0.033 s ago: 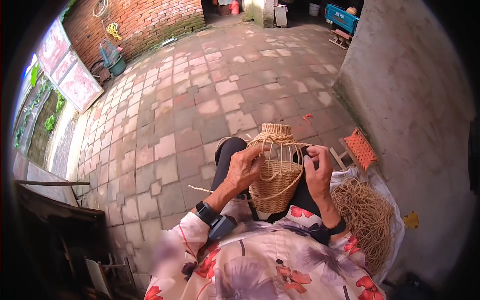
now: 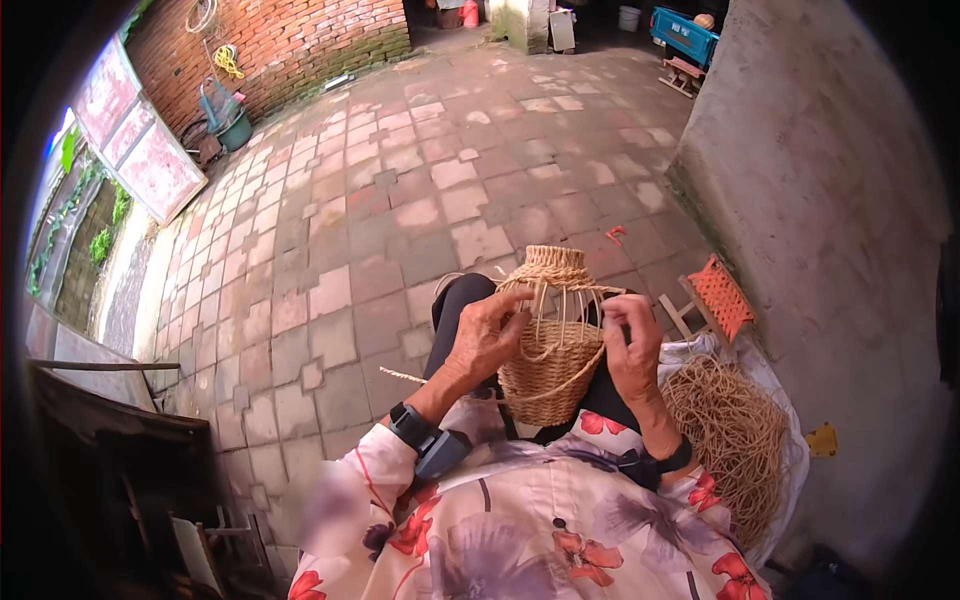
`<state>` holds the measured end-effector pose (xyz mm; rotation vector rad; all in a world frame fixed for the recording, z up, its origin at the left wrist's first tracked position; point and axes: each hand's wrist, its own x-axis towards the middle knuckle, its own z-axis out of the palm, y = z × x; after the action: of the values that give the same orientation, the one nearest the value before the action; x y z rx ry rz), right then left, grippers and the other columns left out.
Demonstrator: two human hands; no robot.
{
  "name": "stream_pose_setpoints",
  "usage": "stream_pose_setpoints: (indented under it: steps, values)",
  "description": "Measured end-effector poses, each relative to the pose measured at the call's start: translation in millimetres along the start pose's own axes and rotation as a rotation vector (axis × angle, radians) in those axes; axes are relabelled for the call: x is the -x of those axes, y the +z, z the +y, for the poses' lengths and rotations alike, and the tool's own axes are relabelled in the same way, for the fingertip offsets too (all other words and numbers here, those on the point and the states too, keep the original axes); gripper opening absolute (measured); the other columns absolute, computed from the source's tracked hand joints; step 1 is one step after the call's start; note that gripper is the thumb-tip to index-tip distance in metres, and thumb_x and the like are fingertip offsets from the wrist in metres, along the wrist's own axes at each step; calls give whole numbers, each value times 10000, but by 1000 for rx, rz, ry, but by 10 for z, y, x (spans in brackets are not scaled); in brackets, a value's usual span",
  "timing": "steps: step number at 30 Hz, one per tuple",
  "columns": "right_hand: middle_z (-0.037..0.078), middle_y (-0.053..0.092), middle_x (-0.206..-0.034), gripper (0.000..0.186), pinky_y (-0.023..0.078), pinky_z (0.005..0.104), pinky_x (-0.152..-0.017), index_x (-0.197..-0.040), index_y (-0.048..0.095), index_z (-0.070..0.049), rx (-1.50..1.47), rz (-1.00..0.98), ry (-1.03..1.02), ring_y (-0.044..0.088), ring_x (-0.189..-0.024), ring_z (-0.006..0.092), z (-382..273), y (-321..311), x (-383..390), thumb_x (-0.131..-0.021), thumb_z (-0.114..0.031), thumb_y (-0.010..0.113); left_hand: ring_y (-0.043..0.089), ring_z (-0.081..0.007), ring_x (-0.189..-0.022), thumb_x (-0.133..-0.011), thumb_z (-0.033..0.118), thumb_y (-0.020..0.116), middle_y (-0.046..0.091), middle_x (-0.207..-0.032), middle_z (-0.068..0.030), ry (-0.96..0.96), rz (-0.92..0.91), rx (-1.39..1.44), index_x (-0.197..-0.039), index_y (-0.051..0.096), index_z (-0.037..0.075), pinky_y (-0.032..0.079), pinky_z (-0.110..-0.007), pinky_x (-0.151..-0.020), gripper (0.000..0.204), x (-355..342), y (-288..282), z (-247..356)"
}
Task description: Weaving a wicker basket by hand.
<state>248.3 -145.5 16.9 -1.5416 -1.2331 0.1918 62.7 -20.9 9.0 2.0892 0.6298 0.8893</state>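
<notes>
A tan woven basket (image 2: pixel 545 385) rests between my knees, with a narrow woven neck (image 2: pixel 555 257) and open vertical strands below it. My left hand (image 2: pixel 485 335) is at the left side of those strands, fingers curled onto them at neck level. My right hand (image 2: pixel 632 340) is curled at the right, by the end of a twisted cord (image 2: pixel 607 289) that runs from the neck; its fingertips seem to pinch the cord. A loose length of cord crosses the basket's front, and a short end (image 2: pixel 400 375) sticks out to the left.
A white sack (image 2: pixel 792 460) with a heap of cord (image 2: pixel 725 440) lies at my right, beside an orange woven stool (image 2: pixel 718 295) and concrete wall (image 2: pixel 820 200). Dark furniture (image 2: pixel 110 450) is at my left. Across the paved yard stand a metal gate (image 2: pixel 135 140), a green tub (image 2: pixel 235 135) and a blue cart (image 2: pixel 683 35).
My right hand has shifted slightly left, closer to the basket. The basket's neck sits very slightly higher and further right. My left hand is almost unchanged.
</notes>
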Motion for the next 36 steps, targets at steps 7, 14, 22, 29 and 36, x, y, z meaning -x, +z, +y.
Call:
stream_pose_setpoints:
  steps: [7, 14, 22, 29, 36]
  values:
    - [97, 516, -790, 271, 470, 379, -713, -904, 657, -53, 224, -197, -333, 550, -803, 283, -162, -10, 112, -704, 104, 563, 570, -101, -555, -774, 20, 595, 591, -631, -37, -494, 187, 223, -940, 628, 53, 484, -249, -527, 172, 277, -247, -159]
    - [113, 569, -853, 247, 484, 343, -605, -963, 621, -35, 104, -72, -149, 583, -666, 261, -208, 65, -49, -750, 81, 573, 639, -393, -675, -842, 182, 502, 650, -700, -182, -362, 236, -737, -910, 652, 62, 513, -477, -673, 203, 396, -414, -692]
    - [82, 597, -738, 331, 501, 371, -591, -1030, 530, -77, 308, -96, -26, 633, -635, 255, -225, 334, -120, -746, -119, 694, 497, -76, -565, -991, 273, 499, 525, -698, 26, -691, 304, 1005, -1043, 597, 23, 438, -220, -530, 273, 997, -1168, -1582]
    - [45, 581, -622, 362, 493, 389, -587, -1006, 500, -104, 373, -179, 91, 627, -588, 261, -172, 268, -164, -707, -141, 700, 529, -74, -664, -966, 190, 557, 555, -818, 17, -668, 294, 1057, -1047, 601, 33, 484, -225, -664, 181, 413, -1034, -878]
    - [53, 562, -615, 290, 476, 299, -567, -939, 518, -38, 132, -169, 126, 579, -550, 161, -111, 201, -132, -706, -65, 688, 564, -92, -841, -966, 203, 559, 589, -935, -24, -462, -252, 834, -1070, 621, -8, 468, -251, -768, 243, -59, -849, -168]
